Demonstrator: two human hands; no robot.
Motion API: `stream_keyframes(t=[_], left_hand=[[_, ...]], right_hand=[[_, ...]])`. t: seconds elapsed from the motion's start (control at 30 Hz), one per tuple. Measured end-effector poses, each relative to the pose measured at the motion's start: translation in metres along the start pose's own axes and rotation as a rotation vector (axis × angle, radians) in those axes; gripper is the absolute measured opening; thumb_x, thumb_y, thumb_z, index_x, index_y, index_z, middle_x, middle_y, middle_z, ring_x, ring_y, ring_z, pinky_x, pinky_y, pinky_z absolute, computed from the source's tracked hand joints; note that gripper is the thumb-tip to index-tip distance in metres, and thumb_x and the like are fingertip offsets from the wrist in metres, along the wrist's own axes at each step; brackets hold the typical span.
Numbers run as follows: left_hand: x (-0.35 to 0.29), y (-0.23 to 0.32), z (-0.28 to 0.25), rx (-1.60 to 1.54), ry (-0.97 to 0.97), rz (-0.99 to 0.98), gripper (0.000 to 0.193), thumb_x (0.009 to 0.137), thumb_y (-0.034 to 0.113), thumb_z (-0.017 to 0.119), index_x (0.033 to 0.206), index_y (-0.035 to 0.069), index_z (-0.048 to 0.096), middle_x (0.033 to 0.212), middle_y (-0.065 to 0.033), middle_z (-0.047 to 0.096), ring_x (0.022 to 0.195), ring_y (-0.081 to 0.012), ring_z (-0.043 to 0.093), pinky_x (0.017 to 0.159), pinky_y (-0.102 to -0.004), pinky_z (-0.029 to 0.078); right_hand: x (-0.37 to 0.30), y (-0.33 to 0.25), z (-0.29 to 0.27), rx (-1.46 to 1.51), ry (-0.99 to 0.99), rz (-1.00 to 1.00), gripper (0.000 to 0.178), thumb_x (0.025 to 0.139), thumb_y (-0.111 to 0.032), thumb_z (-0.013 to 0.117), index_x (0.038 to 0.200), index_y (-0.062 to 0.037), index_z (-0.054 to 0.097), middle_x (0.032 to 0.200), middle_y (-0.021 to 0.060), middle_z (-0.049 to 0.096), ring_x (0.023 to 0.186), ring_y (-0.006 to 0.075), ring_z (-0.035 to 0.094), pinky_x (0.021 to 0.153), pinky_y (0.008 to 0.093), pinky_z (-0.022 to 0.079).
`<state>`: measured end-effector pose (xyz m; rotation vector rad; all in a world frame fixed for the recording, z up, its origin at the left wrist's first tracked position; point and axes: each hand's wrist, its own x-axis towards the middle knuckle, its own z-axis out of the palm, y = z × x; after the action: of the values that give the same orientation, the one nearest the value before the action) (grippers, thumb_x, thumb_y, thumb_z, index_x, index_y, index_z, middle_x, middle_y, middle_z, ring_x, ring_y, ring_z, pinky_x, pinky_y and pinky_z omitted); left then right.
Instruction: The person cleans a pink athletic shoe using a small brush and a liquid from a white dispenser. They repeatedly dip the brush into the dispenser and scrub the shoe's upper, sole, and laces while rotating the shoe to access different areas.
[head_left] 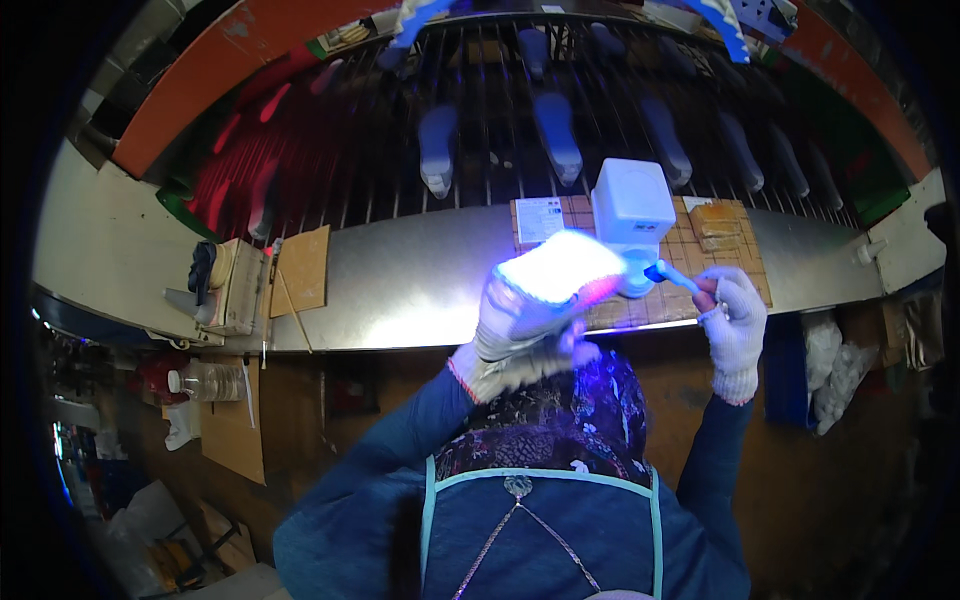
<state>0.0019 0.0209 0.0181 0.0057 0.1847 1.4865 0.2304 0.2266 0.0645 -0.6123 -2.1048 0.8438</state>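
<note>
My left hand [500,345], in a white knit glove, grips a pale piece that looks like a shoe sole [560,268]. Strong light washes out its surface, and a pink glow shows at its right end. In my gloved right hand [737,325], bare fingertips pinch a small brush [678,277] by its light handle. The brush's dark head points left, at the round cup at the foot of a white plastic container [633,200]. The sole's right end overlaps that cup in the view, and I cannot tell whether they touch.
Beyond the metal bench [400,250], a rack of rods [490,130] carries several soles [558,135]. A patterned board [750,265] lies under the container, with a yellowish block [716,226] on it. A cardboard sheet [303,265] and a box [235,290] are at left.
</note>
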Motion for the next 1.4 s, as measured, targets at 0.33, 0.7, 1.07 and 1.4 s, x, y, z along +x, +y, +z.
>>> stream_keyframes(t=[0.33,0.7,1.07,1.4], left_hand=[[0.028,0.076,0.003,0.581,0.395,0.809,0.053,0.105,0.044,0.057,0.142,0.007,0.05,0.131,-0.0091,0.062,0.119,-0.0194,0.063,0.103,-0.0368,0.053],[0.016,0.065,-0.008,0.609,0.507,0.862,0.044,0.107,0.038,0.057,0.136,0.005,0.053,0.129,-0.007,0.061,0.118,-0.0161,0.06,0.103,-0.0334,0.049],[0.016,0.072,-0.009,0.643,0.564,0.774,0.045,0.106,0.039,0.057,0.134,0.004,0.054,0.12,-0.0049,0.063,0.106,-0.0119,0.061,0.091,-0.0291,0.051],[0.018,0.081,-0.008,0.543,0.394,0.531,0.046,0.106,0.038,0.057,0.137,0.003,0.053,0.129,-0.008,0.062,0.119,-0.0151,0.061,0.105,-0.0317,0.05]], right_hand=[[0.002,-0.044,0.05,-0.223,0.072,-0.276,0.019,0.07,-0.008,0.083,0.087,-0.009,0.076,0.094,0.0059,0.07,0.091,0.025,0.063,0.082,0.0375,0.043],[0.01,-0.038,0.071,-0.358,0.038,-0.382,0.025,0.063,-0.014,0.068,0.088,-0.0117,0.073,0.098,0.0057,0.069,0.088,0.0278,0.062,0.08,0.0431,0.04],[0.007,-0.031,0.084,-0.18,0.024,-0.181,0.023,0.067,0.004,0.081,0.083,-0.0059,0.068,0.098,0.0086,0.07,0.094,0.0284,0.062,0.081,0.0384,0.049],[0.036,-0.03,0.064,-0.231,-0.098,-0.386,0.023,0.068,-0.004,0.081,0.089,-0.0086,0.077,0.097,0.0064,0.071,0.093,0.0265,0.062,0.083,0.0381,0.047]])
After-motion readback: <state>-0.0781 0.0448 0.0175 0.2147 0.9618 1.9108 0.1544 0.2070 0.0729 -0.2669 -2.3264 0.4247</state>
